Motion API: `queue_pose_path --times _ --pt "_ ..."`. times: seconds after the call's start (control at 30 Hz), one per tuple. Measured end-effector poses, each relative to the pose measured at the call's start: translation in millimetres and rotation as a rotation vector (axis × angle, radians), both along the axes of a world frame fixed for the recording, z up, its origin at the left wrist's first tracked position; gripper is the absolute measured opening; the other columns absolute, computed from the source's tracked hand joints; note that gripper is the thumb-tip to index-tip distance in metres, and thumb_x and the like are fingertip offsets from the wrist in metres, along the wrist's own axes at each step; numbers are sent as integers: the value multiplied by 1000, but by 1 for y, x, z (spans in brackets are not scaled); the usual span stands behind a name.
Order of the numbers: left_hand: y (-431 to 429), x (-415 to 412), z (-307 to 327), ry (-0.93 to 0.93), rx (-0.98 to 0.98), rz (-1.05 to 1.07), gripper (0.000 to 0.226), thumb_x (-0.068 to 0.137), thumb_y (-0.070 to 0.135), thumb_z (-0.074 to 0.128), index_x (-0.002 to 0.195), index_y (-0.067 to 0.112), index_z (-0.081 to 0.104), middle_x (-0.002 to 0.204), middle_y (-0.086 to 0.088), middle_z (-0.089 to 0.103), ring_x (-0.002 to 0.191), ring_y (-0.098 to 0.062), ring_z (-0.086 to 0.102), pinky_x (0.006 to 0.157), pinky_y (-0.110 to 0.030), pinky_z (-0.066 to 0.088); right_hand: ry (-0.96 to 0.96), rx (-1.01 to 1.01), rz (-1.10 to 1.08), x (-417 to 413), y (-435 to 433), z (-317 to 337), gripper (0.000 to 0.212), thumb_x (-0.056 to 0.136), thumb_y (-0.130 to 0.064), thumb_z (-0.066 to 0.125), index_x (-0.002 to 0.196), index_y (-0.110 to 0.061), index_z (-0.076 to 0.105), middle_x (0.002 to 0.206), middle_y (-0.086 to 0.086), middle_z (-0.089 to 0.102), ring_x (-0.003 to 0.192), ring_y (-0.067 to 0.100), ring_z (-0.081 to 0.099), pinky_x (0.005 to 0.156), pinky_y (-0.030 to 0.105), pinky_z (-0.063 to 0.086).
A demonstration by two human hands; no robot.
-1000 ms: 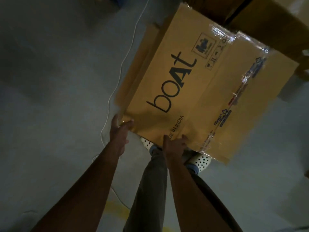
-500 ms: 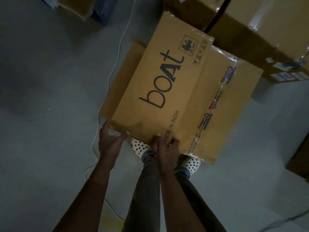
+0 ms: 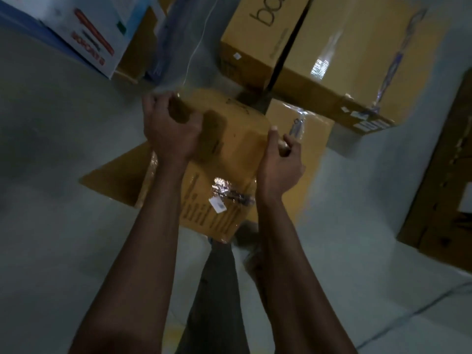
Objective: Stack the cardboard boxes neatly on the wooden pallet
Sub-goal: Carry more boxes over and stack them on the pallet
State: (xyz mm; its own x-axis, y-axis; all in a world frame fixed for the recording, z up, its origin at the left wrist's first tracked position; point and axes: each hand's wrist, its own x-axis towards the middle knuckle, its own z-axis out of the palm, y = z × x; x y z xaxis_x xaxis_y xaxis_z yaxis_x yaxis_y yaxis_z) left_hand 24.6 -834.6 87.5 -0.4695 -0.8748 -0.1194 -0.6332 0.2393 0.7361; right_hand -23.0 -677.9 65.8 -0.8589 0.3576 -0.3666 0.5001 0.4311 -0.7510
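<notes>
A storeroom: taped shipping cartons (image 3: 352, 60) piled on bare concrete floor (image 3: 51, 226).

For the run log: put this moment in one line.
held box: tilted | left hand: grips far corner | right hand: grips right edge | other boxes: beyond it

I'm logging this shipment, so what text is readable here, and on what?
"bo", rest cut off: stacked brown box at top.
Red lettering on white carton: too blurred.
Dark print on held box and its white tag: too blurred.
Labels on large taped box: too blurred.
</notes>
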Motion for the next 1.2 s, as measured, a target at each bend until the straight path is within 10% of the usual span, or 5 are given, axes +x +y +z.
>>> queue_pose_path --times 0.33,0.6,0.8,1.0,1.2 --pt "99 -47 179 -51 -297 -314 52 78 45 69 115 9 68 130 -11 48 107 -10 43 82 -22 34 -56 -66 101 39 136 193 46 87 -72 59 116 -37 66 111 -18 64 103 9 61 96 43 51" --pt "214 -39 135 -193 -69 -849 56 88 37 69 136 11 57 138 -8 42 121 -29 50 101 -41 48 -456 -57 86 98 224 154 68 84 -76 56 130 -27 45 136 16 57 121 38 55 105 55 45" --pt "234 -61 137 -257 -25 -1036 67 91 29 71 152 18 46 148 -6 42 135 -28 44 112 -41 36 -370 175 327 48 243 157 94 80 -73 66 153 -28 28 160 16 17 144 44 25 113 65 26" --pt "221 -10 119 -236 -273 -824 54 85 49 72 133 27 60 138 -1 57 134 -22 44 112 -47 24 -190 183 752 -19 219 166 119 60 -51 93 152 -50 16 157 15 31 137 46 41 104 66 42" --pt "187 31 119 -280 -176 -247 155 43 94 68 162 23 0 168 -18 4 155 -39 6 119 -60 -4 -196 261 837 -18 187 171 97 67 -39 92 144 -39 34 144 15 41 125 41 52 95 53 53"
